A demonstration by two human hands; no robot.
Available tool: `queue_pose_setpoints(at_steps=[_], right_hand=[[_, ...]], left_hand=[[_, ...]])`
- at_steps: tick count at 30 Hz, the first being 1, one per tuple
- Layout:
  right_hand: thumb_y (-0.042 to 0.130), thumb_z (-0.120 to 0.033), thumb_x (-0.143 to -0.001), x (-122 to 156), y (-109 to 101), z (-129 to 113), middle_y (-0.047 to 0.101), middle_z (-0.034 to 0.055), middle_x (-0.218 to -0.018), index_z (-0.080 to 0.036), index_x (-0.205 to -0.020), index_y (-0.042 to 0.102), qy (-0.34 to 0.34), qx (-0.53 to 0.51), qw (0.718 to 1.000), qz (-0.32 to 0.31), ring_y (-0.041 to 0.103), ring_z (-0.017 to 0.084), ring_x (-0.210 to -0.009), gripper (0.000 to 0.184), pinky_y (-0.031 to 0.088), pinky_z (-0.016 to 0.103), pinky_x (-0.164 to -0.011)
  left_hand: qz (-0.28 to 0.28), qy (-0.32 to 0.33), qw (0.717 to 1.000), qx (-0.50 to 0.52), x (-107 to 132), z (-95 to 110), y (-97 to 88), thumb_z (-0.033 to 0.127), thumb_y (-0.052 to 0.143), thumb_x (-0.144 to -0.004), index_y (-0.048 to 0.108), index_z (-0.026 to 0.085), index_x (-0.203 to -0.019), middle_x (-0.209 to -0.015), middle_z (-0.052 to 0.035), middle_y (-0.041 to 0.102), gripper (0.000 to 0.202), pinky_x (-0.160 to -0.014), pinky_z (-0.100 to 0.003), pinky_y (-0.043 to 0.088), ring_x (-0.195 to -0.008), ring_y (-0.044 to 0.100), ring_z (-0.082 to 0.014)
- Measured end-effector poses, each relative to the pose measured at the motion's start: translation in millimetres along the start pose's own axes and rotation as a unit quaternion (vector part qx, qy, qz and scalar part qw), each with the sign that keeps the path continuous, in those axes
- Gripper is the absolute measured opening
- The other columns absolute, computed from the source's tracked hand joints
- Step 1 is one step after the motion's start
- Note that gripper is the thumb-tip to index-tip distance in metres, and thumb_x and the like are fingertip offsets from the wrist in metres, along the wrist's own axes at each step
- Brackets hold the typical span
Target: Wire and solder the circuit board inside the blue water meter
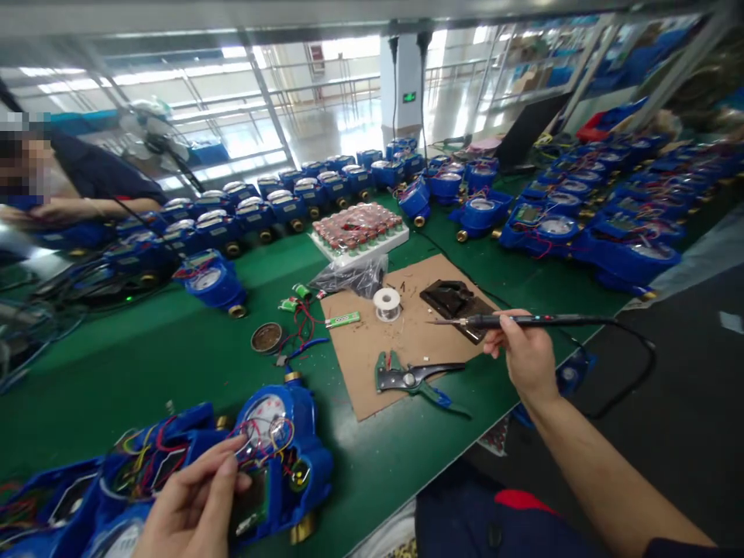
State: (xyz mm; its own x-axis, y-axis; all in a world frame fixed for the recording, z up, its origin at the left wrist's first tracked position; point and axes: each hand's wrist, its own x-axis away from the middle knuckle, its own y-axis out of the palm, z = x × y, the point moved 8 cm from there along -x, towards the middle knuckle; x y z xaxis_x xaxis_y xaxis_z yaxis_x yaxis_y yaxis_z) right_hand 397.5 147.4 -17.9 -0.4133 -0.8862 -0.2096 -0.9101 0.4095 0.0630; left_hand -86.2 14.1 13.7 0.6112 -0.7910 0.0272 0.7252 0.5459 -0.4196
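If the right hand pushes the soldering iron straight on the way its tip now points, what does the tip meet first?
Probably the solder spool. The right hand holds the soldering iron nearly level, tip pointing left over the black stand on the cardboard. Depth is unclear, so the tip may pass above the spool.
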Motion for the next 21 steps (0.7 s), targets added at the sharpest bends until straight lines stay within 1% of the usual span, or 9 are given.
queue_pose_setpoints(at_steps=[2,4,6,12,17,21], right_hand=[[0.06,-0.044,-0.087,6.3,17.0,12.3,0.063,0.0013,-0.067,-0.018,-0.098,0.057,0.032,0.01,0.997,-0.068,0.062,0.016,-0.053,0.028,0.047,0.023,-0.043],[0.06,-0.044,-0.088,12.7,31.6,23.4,0.065,0.0027,-0.071,-0.018,-0.101,0.057,0.059,0.021,0.989,-0.131,0.065,0.017,-0.058,0.03,0.051,0.025,-0.048],[0.06,-0.045,-0.089,16.6,39.6,30.9,0.066,0.0031,-0.074,-0.018,-0.104,0.056,0.068,0.032,0.984,-0.161,0.065,0.017,-0.06,0.032,0.053,0.026,-0.052],[0.06,-0.048,-0.088,17.8,46.3,40.3,0.066,0.0029,-0.072,-0.018,-0.102,0.054,0.063,0.063,0.981,-0.172,0.066,0.017,-0.06,0.033,0.055,0.028,-0.053],[0.06,-0.048,-0.088,17.0,48.6,41.7,0.067,0.0035,-0.073,-0.018,-0.102,0.055,0.061,0.062,0.982,-0.17,0.066,0.017,-0.06,0.033,0.055,0.027,-0.053],[0.06,-0.047,-0.088,17.0,50.4,45.4,0.066,0.0036,-0.075,-0.018,-0.102,0.055,0.08,0.061,0.979,-0.176,0.066,0.017,-0.061,0.033,0.055,0.027,-0.053]], left_hand=[[0.003,-0.029,1.0,-0.005,4.0,-1.4,0.4,0.051,0.068,-0.075,0.064,0.024,-0.099,-0.118,-0.0008,0.065,0.037,-0.067,-0.023,0.057,-0.078,0.066,-0.0146],[0.011,-0.035,0.999,-0.007,8.1,4.1,1.8,0.051,0.067,-0.076,0.064,0.023,-0.098,-0.117,-0.0011,0.065,0.036,-0.067,-0.023,0.056,-0.077,0.065,-0.0142],[0.015,-0.032,0.999,-0.004,11.4,10.5,3.6,0.051,0.067,-0.075,0.064,0.022,-0.095,-0.116,-0.0017,0.066,0.035,-0.068,-0.024,0.056,-0.076,0.064,-0.0141],[0.029,-0.033,0.999,-0.003,15.7,15.0,3.1,0.049,0.067,-0.075,0.063,0.021,-0.092,-0.114,-0.002,0.066,0.033,-0.072,-0.027,0.055,-0.077,0.064,-0.0145],[0.04,-0.04,0.998,-0.006,16.5,15.3,3.3,0.048,0.068,-0.076,0.064,0.021,-0.093,-0.115,-0.0011,0.066,0.032,-0.071,-0.026,0.054,-0.076,0.063,-0.0137],[0.048,-0.048,0.998,-0.008,16.9,16.4,3.7,0.048,0.069,-0.075,0.064,0.021,-0.092,-0.114,-0.0004,0.067,0.032,-0.071,-0.024,0.053,-0.078,0.063,-0.0127]])
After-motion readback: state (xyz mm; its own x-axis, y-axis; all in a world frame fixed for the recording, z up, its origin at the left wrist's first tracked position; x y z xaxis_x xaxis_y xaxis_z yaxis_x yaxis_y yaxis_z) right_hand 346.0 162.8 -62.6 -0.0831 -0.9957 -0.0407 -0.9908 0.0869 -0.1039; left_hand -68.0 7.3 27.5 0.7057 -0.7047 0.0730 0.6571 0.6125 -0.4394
